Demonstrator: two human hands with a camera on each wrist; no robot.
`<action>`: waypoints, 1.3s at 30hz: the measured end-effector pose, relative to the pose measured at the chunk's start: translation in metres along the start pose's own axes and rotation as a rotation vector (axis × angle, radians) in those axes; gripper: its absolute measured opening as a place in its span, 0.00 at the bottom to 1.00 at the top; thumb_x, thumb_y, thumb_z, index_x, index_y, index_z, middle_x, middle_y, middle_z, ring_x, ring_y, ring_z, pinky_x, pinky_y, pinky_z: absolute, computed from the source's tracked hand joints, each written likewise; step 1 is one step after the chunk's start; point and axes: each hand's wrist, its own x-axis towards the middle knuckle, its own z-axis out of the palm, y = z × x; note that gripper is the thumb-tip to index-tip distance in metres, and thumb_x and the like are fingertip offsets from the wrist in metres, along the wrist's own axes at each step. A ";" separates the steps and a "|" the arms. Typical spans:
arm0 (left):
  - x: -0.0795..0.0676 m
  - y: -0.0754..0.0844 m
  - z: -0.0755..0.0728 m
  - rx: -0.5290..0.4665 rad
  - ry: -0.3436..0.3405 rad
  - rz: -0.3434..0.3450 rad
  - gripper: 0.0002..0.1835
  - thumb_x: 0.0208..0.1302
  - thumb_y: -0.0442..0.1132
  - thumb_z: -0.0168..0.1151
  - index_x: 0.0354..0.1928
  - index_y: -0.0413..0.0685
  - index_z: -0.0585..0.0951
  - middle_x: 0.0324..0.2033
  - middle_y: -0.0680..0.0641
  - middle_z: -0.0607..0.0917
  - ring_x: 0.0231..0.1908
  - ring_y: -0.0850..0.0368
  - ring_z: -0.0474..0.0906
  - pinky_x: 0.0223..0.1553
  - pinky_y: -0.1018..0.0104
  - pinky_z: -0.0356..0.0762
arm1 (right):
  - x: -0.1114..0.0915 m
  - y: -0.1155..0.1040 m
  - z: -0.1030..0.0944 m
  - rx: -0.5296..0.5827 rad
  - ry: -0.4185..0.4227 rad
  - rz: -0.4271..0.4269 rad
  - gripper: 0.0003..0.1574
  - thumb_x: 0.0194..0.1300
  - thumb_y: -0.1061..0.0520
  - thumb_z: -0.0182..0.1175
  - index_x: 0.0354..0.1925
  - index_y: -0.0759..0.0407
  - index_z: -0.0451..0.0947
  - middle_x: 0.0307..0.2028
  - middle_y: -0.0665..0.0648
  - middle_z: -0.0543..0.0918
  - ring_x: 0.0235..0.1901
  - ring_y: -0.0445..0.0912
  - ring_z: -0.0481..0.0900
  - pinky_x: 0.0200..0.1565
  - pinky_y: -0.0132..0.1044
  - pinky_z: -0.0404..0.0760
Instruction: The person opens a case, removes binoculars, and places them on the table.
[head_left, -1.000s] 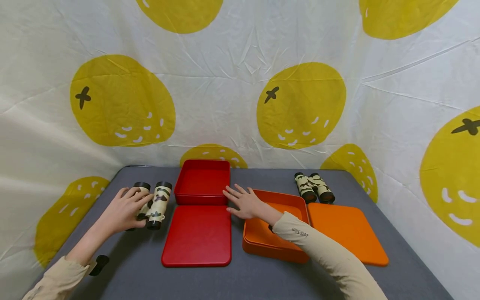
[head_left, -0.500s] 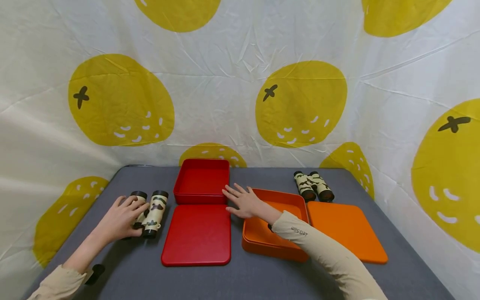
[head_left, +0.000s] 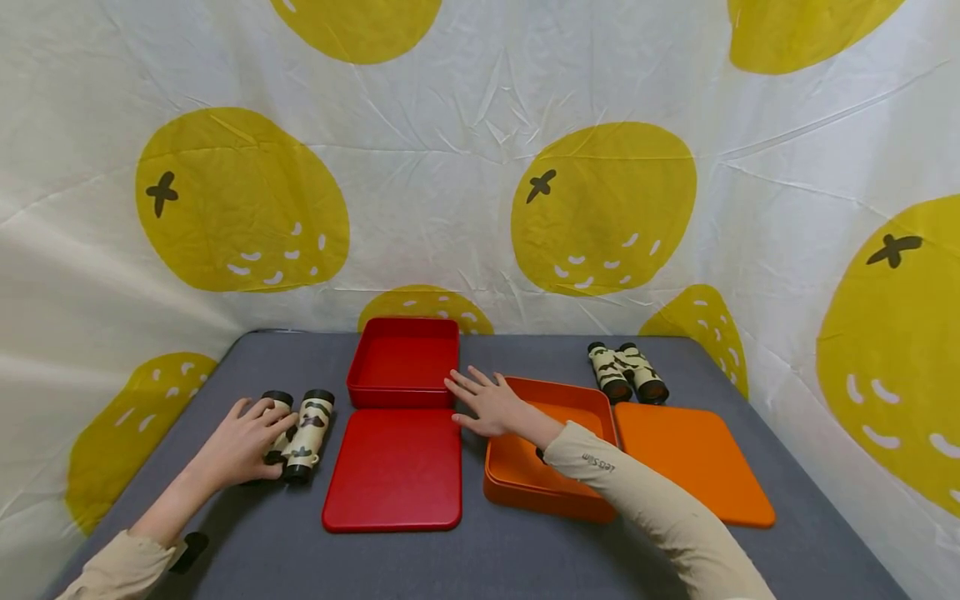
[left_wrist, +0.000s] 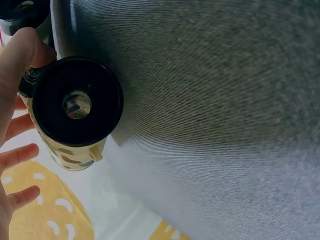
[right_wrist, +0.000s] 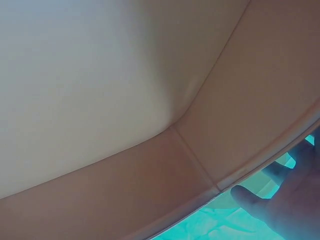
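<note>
Camouflage-patterned binoculars (head_left: pixel 309 433) with black ends lie at the left of the grey table, beside the red lid. My left hand (head_left: pixel 247 442) grips their left barrel, thumb at the near end and fingers reaching over the top. In the left wrist view, the thumb (left_wrist: pixel 37 47) presses between the two barrels, and the lower fingers spread apart behind an eyepiece (left_wrist: pixel 77 102). My right hand (head_left: pixel 487 406) holds nothing; its fingers are straight and spread, with fingertips near the red box's (head_left: pixel 405 396) right corner. The right forearm crosses over the orange box (head_left: pixel 551 500).
A red lid (head_left: pixel 393 471) lies flat in front of the red box. On the right, an orange lid (head_left: pixel 697 462) lies next to the orange box, with second camouflage binoculars (head_left: pixel 628 371) behind it. A white cloth with yellow fruit prints (head_left: pixel 435 208) walls in the table.
My left hand has brought the binoculars down and toward me, alongside the red lid. The right hand stays where it was.
</note>
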 end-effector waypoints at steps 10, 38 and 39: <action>-0.005 0.000 0.007 -0.011 0.022 0.024 0.36 0.26 0.54 0.71 0.45 0.45 0.78 0.39 0.45 0.80 0.42 0.48 0.70 0.42 0.43 0.63 | 0.000 0.000 0.000 0.000 0.008 -0.009 0.40 0.65 0.36 0.39 0.69 0.45 0.41 0.70 0.48 0.43 0.70 0.52 0.40 0.63 0.60 0.50; -0.009 0.010 -0.005 -0.074 -0.078 -0.053 0.35 0.35 0.51 0.69 0.51 0.48 0.76 0.45 0.46 0.79 0.47 0.46 0.69 0.43 0.42 0.63 | -0.012 0.002 -0.003 0.066 -0.049 0.006 0.39 0.66 0.34 0.34 0.69 0.44 0.39 0.70 0.46 0.41 0.70 0.50 0.36 0.62 0.61 0.46; -0.010 0.010 -0.006 -0.074 -0.071 -0.055 0.34 0.36 0.50 0.69 0.51 0.48 0.76 0.45 0.46 0.79 0.47 0.46 0.69 0.43 0.42 0.62 | -0.013 0.003 -0.003 0.071 -0.052 0.007 0.39 0.66 0.34 0.34 0.69 0.44 0.40 0.70 0.46 0.42 0.70 0.50 0.37 0.62 0.61 0.46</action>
